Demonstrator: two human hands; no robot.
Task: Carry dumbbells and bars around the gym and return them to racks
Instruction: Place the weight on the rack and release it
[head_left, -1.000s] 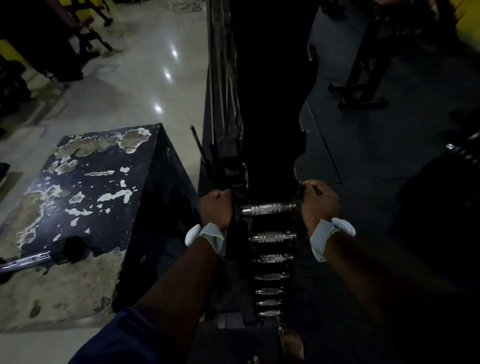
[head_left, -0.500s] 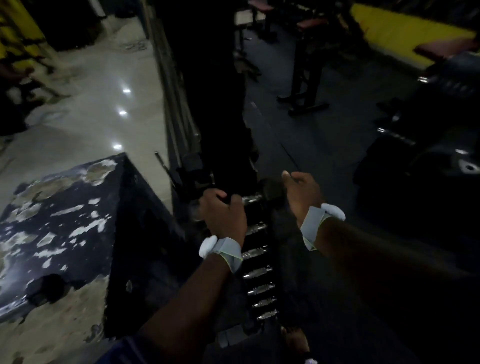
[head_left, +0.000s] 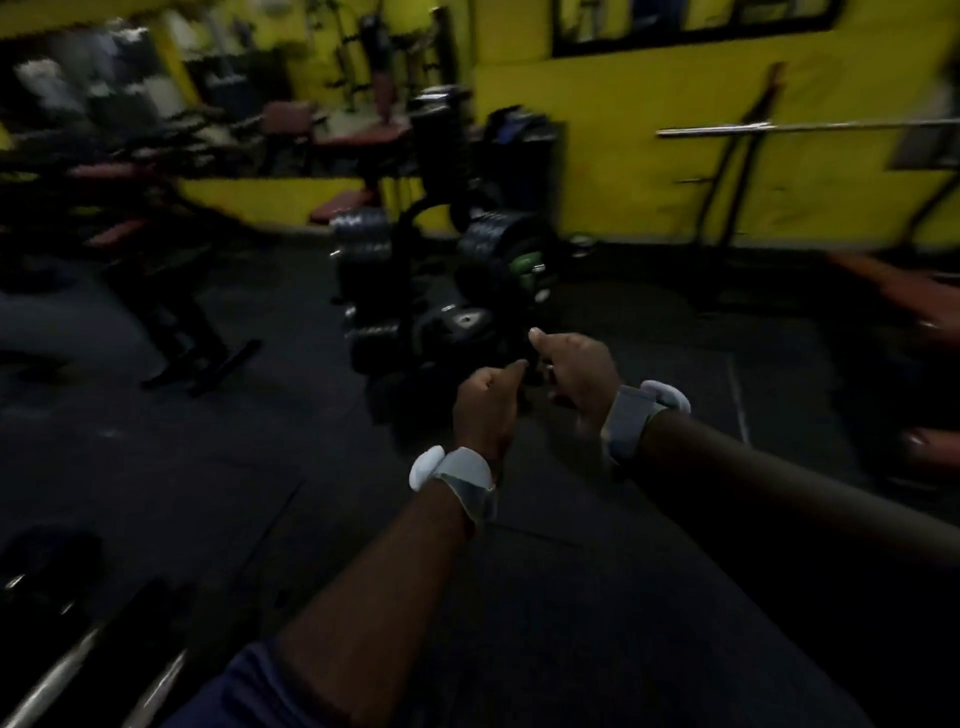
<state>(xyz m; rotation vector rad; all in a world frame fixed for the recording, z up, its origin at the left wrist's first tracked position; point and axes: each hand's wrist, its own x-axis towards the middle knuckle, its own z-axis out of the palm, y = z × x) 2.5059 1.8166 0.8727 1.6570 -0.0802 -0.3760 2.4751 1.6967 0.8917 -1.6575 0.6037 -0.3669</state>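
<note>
Left hand (head_left: 488, 402), right hand (head_left: 579, 366) fisted; held object indistinct.

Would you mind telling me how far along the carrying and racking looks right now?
Mid-carry. Both hands, left hand and right hand, are closed around a dark object held out in front, too dim to identify. Ahead, a plate rack already looks loaded. Left: bars lying on the floor at lower left, and whatever is in hand, not yet racked.
</note>
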